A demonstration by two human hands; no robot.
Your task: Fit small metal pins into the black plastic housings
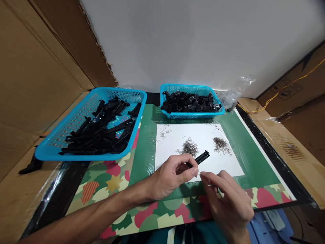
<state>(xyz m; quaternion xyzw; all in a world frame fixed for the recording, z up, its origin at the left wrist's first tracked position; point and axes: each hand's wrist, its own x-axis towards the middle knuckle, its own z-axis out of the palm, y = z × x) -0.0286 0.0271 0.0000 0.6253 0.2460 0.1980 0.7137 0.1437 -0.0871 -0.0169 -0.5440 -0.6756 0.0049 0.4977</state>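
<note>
One long black plastic part [203,157] is sticking out of the left hand [175,174], over the white paper [167,162]. The left fingers are squeezing it. The right hand [225,196] is pinching a thin pale thing [210,185], too small to name, and its fingertips are sitting just beside the left ones. I am guessing this part is only partway done, since both hands are working close together.

Two piles of tiny bent wires, a left pile [190,147] and a right pile [220,144], are lying on the paper. Farther out, the big blue basket [83,157] is holding many long black parts [99,139], and the small blue basket [193,116] is holding short black pieces [191,103]. Lots seems to be waiting, but I cannot tell which parts are done. The paper is resting on the green-topped worktop [254,149].
</note>
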